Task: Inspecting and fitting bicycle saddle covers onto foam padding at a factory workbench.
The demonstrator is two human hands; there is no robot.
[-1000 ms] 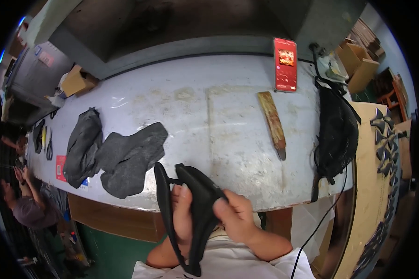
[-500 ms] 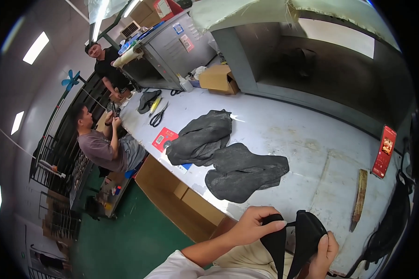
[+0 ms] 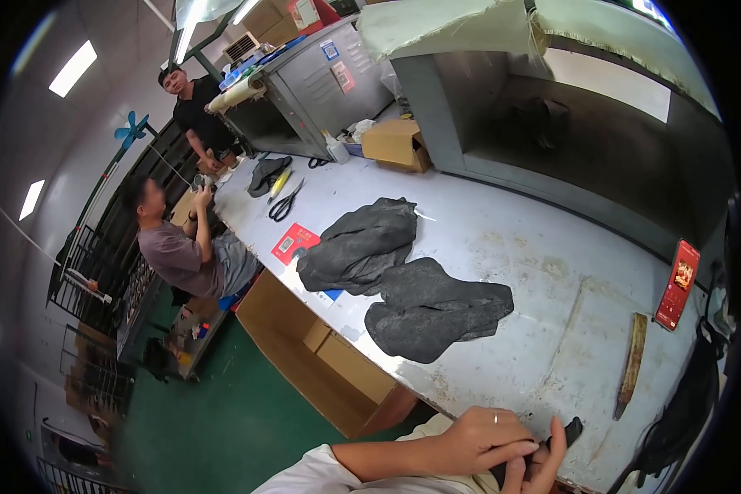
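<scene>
Note the pale worktop [image 3: 543,337], carrying crumpled dark grey cloths [image 3: 445,309] along its near side. At the lower edge, locate left hand [image 3: 490,440] and right hand [image 3: 543,463] touching, with fingers clamped on a black piece [image 3: 575,428], mostly hidden between them, beside the worktop's near edge.

Wide fisheye view from the head — close over the worktable [image 3: 543,284], aslant, downward and leftward.
</scene>
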